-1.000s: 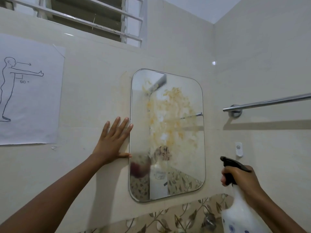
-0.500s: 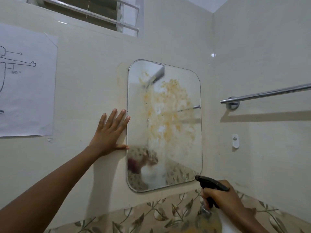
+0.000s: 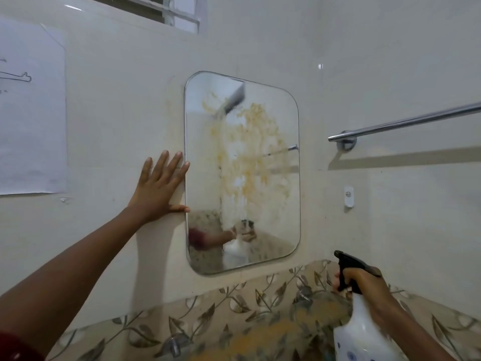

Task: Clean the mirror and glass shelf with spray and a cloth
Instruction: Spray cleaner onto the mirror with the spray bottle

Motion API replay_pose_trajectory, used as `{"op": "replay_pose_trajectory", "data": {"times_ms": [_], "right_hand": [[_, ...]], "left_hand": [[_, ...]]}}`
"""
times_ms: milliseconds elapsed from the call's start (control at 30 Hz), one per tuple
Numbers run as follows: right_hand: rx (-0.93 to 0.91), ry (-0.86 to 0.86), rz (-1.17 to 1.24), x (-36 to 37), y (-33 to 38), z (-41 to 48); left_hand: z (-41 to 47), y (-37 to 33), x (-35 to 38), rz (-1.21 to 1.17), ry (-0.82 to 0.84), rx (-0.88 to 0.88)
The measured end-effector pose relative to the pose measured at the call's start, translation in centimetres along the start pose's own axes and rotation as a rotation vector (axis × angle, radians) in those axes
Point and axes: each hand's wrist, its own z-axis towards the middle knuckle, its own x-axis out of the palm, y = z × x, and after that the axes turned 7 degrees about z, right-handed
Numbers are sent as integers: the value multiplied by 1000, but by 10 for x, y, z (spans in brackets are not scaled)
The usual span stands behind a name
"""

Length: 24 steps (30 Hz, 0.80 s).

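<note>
Cream tiled wall (image 3: 117, 113) fills most of view. Mirror (image 3: 273, 225), rounded corners, hangs upright at centre; yellow-orange smears run from its 12 o'clock down through the middle, and the lower part reflects the bottle and an arm. Floral-patterned band (image 3: 208, 316) runs along 6 o'clock under the mirror, with an orange-yellow smear over it; can't tell if that is the glass shelf. White paper sheet (image 3: 31, 126) with part of a line drawing is on the wall at 9 o'clock, well apart from the mirror. Chrome towel rail (image 3: 406, 123) at 3 o'clock on the side wall. Spray bottle (image 3: 364, 332), white body with a black trigger head, at 5 o'clock, below and right of the mirror, not touching it, nozzle toward 11 o'clock. My left hand (image 3: 158, 188) lies flat on the wall at the mirror's 9 o'clock edge, fingers straight and spread, nothing held, index tip and thumb tip at the glass edge. My right hand (image 3: 364, 285) is wrapped round the bottle neck, fingers curled at the trigger. Small white wall fitting (image 3: 349, 196) sits at 3 o'clock, under the rail.
</note>
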Motion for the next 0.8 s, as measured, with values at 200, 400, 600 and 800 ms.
{"op": "replay_pose_trajectory", "data": {"times_ms": [200,400,600,800], "right_hand": [[-28,116,4,6,1,-10],[-32,234,13,14,8,-24],[-32,388,-91,25,-8,-41],[99,563,-185,47,-41,-60]], "left_hand": [[-8,-7,-5,57,29,-34],[-63,-34,-3,57,-20,-22],[-168,-81,-15,-702,93,-223],[-252,-91,-22,-970,287,-440]]}}
